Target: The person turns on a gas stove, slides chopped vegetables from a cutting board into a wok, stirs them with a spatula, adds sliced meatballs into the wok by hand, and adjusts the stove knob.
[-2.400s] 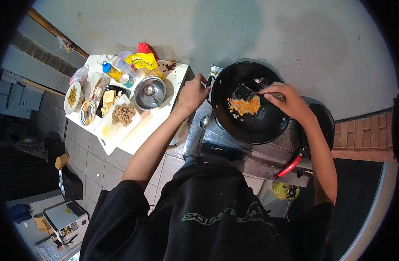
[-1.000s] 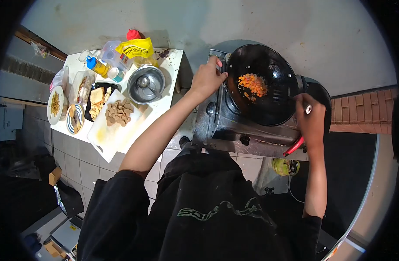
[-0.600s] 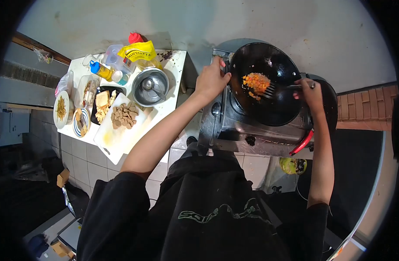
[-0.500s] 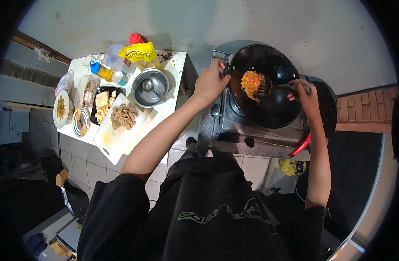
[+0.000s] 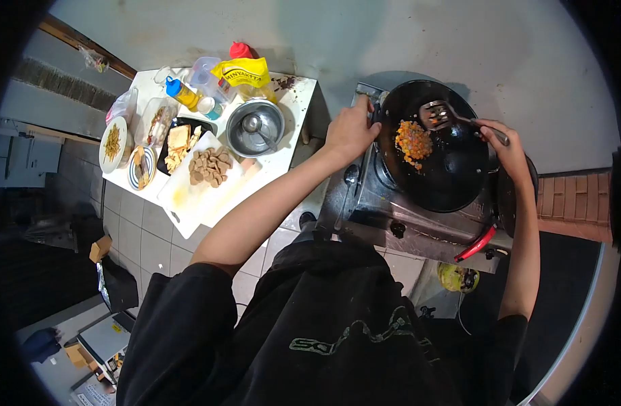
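The left hand (image 5: 352,132) grips the wok (image 5: 453,164) at its left edge, and the right hand (image 5: 505,143) holds the spatula (image 5: 438,116), its head just beside the veg (image 5: 412,143) in the wok (whether it touches metal, I cannot tell). A slack left grip under a hard stroke could skid the wok across the stove (image 5: 429,237).

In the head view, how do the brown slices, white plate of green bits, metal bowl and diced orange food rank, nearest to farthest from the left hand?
From the left hand:
1. Diced orange food, to its right, in the wok.
2. Metal bowl, to its left, on the table.
3. Brown slices, farther left, on the cutting board.
4. White plate, at the table's left end.
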The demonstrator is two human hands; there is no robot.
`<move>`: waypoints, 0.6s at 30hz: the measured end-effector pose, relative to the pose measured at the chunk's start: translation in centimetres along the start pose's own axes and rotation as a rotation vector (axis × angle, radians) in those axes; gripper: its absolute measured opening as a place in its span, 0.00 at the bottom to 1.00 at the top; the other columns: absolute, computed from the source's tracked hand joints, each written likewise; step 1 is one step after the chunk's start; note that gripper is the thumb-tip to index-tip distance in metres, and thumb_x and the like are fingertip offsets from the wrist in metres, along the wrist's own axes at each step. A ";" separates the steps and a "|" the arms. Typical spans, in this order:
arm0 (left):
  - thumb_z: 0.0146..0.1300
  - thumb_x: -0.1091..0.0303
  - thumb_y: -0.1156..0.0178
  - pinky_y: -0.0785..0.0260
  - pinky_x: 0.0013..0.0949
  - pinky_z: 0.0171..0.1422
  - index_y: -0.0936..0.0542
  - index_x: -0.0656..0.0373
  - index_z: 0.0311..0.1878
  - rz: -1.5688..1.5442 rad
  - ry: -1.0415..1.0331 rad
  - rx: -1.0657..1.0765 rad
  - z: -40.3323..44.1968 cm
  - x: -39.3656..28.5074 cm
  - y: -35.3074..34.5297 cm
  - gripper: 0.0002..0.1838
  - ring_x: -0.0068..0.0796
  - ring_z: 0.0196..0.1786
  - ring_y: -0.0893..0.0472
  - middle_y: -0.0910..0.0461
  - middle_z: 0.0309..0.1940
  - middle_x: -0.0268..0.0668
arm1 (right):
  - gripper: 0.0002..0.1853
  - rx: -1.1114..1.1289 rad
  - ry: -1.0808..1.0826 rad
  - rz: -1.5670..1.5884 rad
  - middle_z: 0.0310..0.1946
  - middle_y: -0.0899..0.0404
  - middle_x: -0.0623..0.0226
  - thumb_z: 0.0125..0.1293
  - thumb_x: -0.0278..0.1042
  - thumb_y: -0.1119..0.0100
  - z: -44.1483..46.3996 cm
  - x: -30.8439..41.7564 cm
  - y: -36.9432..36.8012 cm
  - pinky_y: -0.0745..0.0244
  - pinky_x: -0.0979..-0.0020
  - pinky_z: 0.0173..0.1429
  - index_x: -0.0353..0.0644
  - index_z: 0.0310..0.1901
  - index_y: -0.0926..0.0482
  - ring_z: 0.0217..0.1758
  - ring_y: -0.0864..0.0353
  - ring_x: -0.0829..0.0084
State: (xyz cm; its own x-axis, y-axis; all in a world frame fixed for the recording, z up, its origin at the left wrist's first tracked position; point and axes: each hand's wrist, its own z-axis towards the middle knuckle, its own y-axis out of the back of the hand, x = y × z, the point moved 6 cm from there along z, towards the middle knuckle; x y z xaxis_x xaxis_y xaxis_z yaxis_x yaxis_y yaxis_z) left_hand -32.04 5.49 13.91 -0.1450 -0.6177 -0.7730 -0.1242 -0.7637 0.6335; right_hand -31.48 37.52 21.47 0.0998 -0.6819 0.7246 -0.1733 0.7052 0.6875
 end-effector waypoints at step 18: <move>0.57 0.64 0.36 0.26 0.43 0.45 0.28 0.60 0.47 -0.011 0.038 0.002 -0.1 -0.2 0.0 0.17 0.49 0.37 0.16 0.17 0.29 0.46 | 0.15 -0.033 -0.239 0.505 0.40 0.18 0.56 0.71 0.32 0.50 -2.1 -5.5 -1.9 0.17 0.72 0.37 0.26 0.43 0.21 0.30 0.17 0.69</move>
State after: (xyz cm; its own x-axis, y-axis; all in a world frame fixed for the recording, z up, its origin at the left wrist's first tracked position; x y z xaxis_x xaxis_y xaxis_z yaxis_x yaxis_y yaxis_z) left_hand -31.87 5.57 14.03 -0.1060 -0.6164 -0.7803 -0.1270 -0.7699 0.6254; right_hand -29.61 40.39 16.29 -0.2137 -0.2802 0.9359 -0.1107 0.9588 0.2618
